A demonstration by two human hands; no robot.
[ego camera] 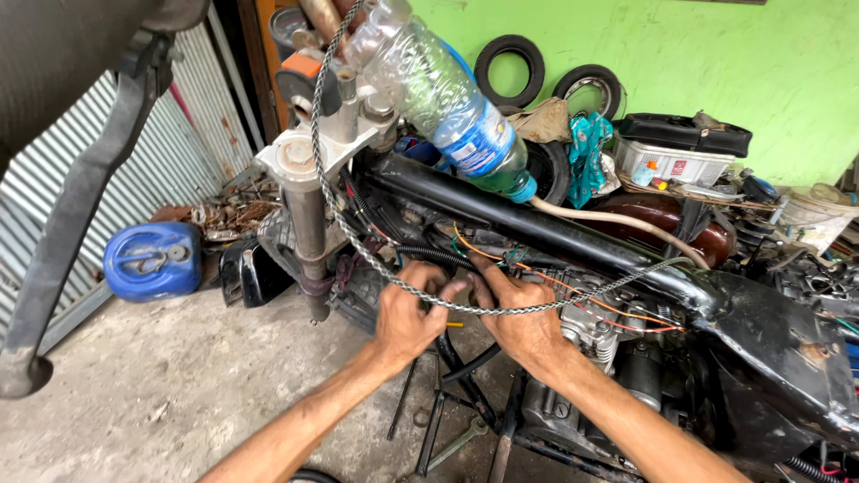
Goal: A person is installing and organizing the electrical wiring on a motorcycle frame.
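Head view, only one. Stripped motorcycle frame (pixel 573 237) runs from upper centre down to the right edge, tank and bodywork off, engine (pixel 591 335) exposed below the backbone tube.

Left hand (pixel 407 317) and right hand (pixel 519 322) are both centre frame, close together, working under the backbone just behind the steering head (pixel 309 161). Both have fingers curled in around the wiring bundle (pixel 447 264), black corrugated sleeve plus orange and red leads. Looks like a pinch grip on each side, but fingertips are buried in the loom, so I cannot tell exactly which wire each one has.

A braided cable (pixel 358 224) loops down from top centre, passes across both hands and on to the right. It lies over the knuckles, not gripped.

Clear plastic bottle (pixel 447 98) hangs upside down above the frame, with a pale hose (pixel 617 219) running off its neck to the right.

Blue jerrycan (pixel 152 261) on the concrete at left. Spanner (pixel 456 443) on the floor below the hands. Tyres (pixel 510 67) against the green wall.

Judgement: step in hand is harness work at the front of the frame, routing or joining leads. Next move needs fine two-handed fingertip work, keeping the braided cable clear of the wires.
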